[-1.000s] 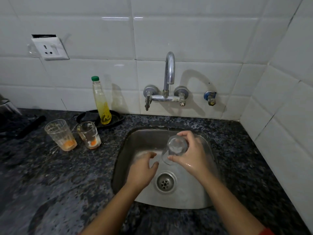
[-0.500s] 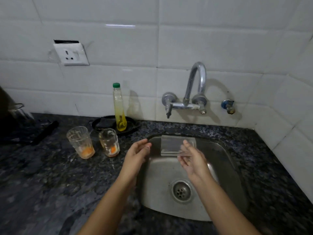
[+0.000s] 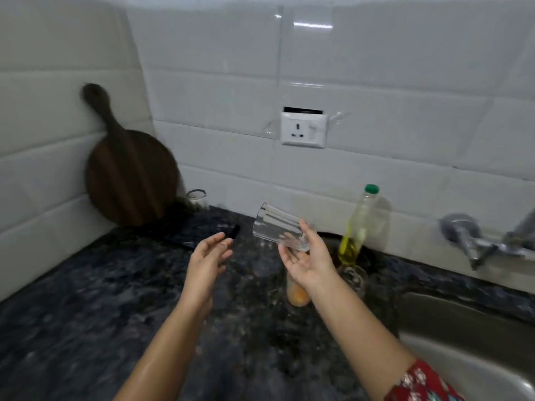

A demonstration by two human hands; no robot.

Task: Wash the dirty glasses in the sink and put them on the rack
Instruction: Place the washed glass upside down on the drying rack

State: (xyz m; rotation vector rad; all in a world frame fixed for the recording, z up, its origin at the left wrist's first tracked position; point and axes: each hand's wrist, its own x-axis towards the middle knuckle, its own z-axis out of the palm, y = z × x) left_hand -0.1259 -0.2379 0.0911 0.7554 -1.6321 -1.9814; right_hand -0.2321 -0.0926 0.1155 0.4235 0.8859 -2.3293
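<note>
The right grip point(image 3: 307, 259) holds a tilted glass point(image 3: 273, 225) over a dirty glass point(image 3: 297, 296) by the bottle point(image 3: 359, 224) near the sink point(image 3: 463, 322), the left grip point(image 3: 208, 256) spread empty above the surface point(image 3: 86, 299).

Clear glass point(image 3: 275, 227): empty, tipped sideways, base gripped in your right hand point(image 3: 307, 261), centre frame.
Orange-stained glass point(image 3: 298, 298): upright, just below, partly hidden.
Second dirty glass point(image 3: 354, 280): upright beside it.
Sink point(image 3: 463, 325): lower right.

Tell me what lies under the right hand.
A dirty glass with orange residue stands on the counter below the right hand, which holds the clear glass; the wrist covers its upper part, so its rim is unseen.
</note>
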